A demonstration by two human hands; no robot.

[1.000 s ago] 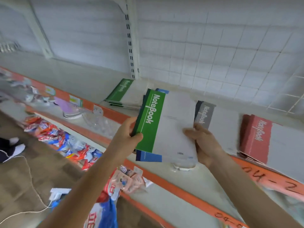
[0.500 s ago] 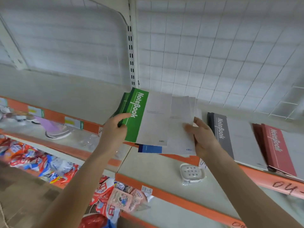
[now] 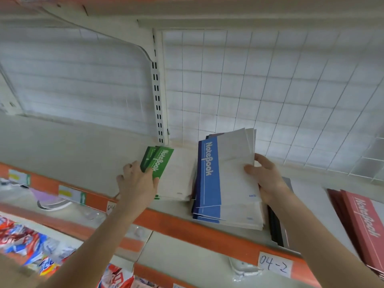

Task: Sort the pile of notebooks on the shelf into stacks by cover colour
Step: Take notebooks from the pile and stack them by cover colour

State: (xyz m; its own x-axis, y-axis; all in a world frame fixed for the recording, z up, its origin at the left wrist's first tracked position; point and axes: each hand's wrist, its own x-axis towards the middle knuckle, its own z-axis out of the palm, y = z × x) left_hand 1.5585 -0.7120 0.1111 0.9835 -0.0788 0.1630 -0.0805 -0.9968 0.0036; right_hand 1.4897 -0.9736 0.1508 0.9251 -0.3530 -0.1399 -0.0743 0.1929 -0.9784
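Risk: blue-topped bundle is fanned and overhangs the shelf front lip. Right hand pinches only its right edge, so lower copies could slide off. Left hand grips green stack at its spine edge, on the shelf just left of the bundle.

The pale shelf bears green notebooks, a dark stack and red notebooks.
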